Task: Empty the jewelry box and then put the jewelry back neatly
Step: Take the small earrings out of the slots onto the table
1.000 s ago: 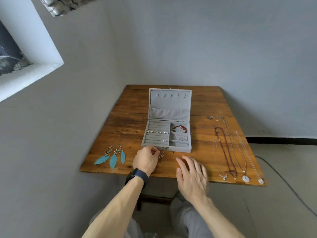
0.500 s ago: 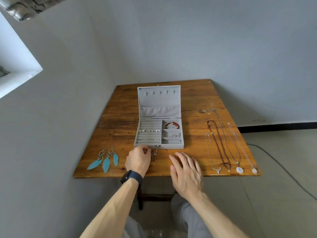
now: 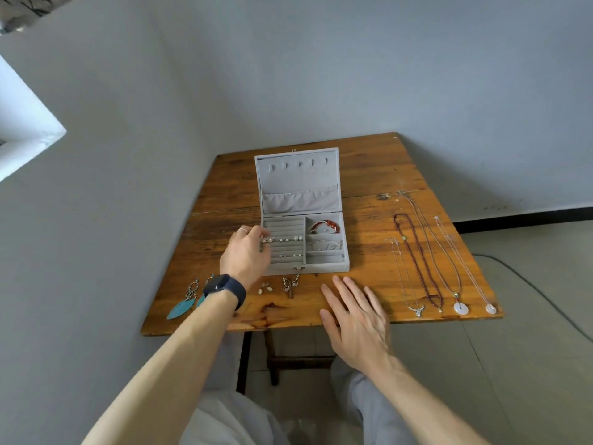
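A: While the left hand (image 3: 245, 252) sits over the jewelry box (image 3: 321, 268), what is it doing?

B: Its fingers are curled at the left end of the row of pearl studs (image 3: 285, 239), with the tips right at the nearest one. I cannot tell whether it is pinching that stud (the knuckles hide the tips). There is a dark watch (image 3: 224, 289) on that wrist.

A: And the right hand (image 3: 356, 319)?

B: It is released and grasps nothing. It lies palm down with the fingers straight and spread, at the near edge of the wooden surface (image 3: 369, 226).

A: Where is the box?

B: In the middle of the surface, with its lid (image 3: 298, 181) standing open. A red bead bracelet (image 3: 324, 225) lies in the far right compartment, and a thin silver chain (image 3: 327, 245) in the compartment just nearer.

A: What is lying outside it?

B: Teal feather earrings (image 3: 183, 306) lie at the near left, partly behind the left wrist. Small pale earrings (image 3: 264, 288) and silver drop earrings (image 3: 290, 284) lie just in front of the box. On the right, well apart from the box, necklaces lie side by side. Among them are a dark red bead necklace (image 3: 417, 261) and a chain with a white ring pendant (image 3: 460, 308).
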A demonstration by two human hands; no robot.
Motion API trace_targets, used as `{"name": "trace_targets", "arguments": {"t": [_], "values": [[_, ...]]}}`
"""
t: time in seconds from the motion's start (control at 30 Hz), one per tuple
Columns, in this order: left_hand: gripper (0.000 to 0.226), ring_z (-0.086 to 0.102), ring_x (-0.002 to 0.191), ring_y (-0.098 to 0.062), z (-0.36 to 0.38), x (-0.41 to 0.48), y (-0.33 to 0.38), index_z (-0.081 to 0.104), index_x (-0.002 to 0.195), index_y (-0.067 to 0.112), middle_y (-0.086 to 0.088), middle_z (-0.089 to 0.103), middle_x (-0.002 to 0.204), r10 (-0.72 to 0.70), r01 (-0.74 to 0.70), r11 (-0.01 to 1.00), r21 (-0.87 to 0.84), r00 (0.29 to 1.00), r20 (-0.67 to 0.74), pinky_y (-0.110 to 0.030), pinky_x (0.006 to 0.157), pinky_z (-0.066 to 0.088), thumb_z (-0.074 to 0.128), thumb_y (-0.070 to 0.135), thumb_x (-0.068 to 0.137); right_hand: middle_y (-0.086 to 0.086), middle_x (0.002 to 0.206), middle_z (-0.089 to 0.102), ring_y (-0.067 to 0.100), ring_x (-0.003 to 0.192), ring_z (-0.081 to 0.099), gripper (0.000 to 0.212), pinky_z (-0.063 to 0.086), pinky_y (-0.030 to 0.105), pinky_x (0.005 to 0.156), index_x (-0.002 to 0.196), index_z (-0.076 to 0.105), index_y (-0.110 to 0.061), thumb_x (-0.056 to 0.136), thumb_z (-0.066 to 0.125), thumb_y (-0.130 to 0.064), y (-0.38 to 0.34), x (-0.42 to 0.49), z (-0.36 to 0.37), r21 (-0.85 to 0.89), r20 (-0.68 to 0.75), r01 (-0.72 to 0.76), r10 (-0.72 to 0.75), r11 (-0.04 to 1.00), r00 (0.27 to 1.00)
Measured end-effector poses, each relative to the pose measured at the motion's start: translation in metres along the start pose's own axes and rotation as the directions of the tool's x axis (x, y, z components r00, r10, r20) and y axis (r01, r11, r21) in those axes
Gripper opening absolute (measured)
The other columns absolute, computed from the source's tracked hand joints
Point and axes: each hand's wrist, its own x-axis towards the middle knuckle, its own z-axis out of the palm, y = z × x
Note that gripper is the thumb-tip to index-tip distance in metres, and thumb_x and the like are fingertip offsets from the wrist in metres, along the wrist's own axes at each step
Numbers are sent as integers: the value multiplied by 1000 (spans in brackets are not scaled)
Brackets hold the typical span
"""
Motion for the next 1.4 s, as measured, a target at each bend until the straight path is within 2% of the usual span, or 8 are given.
{"name": "trace_targets", "arguments": {"t": [0.17,0.33,0.6,0.77,0.93,1.13,1.23,1.4], "values": [[38,41,131,-30,8,34,-10,59,137,27,-7,45,145,41,-87,952,293,986,160,-45,91,51,53,34,101,-4,156,40,14,149,28,49,19,43,122,147,46,-31,104,34,-51,0,1,3,5,0,-16,16,1000,1000],[28,48,123,-30,18,35,-11,70,123,25,-8,52,137,103,-132,944,303,989,110,-43,83,52,54,33,102,-4,157,40,14,149,28,49,23,45,121,148,46,-31,104,34,-51,3,0,4,7,0,-16,16,1000,1000],[14,56,106,-17,9,17,-11,68,103,23,1,61,116,27,-34,995,-96,997,-67,-29,70,50,63,34,96,-3,154,44,15,148,32,48,25,44,120,146,49,-30,104,36,-48,2,0,3,18,-18,-17,18,1000,1000],[9,61,88,8,4,-47,-15,65,97,29,18,67,90,-210,47,813,-580,953,-218,-2,66,43,65,38,95,-4,155,43,13,148,31,49,24,43,121,147,48,-31,103,34,-50,4,1,-1,-3,-1,-6,6,1000,1000],[6,59,90,13,29,-96,-36,63,95,32,16,67,91,-374,206,714,-670,920,-116,-1,70,42,67,28,93,-2,151,49,17,143,40,47,29,45,116,141,57,-29,101,39,-47,-2,2,-11,-3,21,-23,23,1000,1000],[7,59,87,15,42,-99,-40,62,90,36,21,67,83,-409,242,720,-651,905,-117,0,68,44,69,34,90,-6,114,68,17,106,62,29,53,34,83,115,71,-22,92,56,-32,-33,41,-41,118,15,35,-37,992,999],[5,58,88,16,46,-100,-39,63,91,35,22,66,82,-396,248,737,-628,912,-105,-1,68,44,68,36,91,-5,105,69,16,99,60,26,49,28,75,117,68,-21,93,63,-29,-55,81,-43,166,8,38,-40,985,999],[5,60,88,12,45,-103,-43,60,94,38,24,65,86,-341,229,769,-596,937,-79,-1,70,43,65,37,93,2,116,66,24,112,53,34,48,37,86,128,63,-21,97,56,-35,-81,162,-19,105,186,-33,12,994,982]]}}
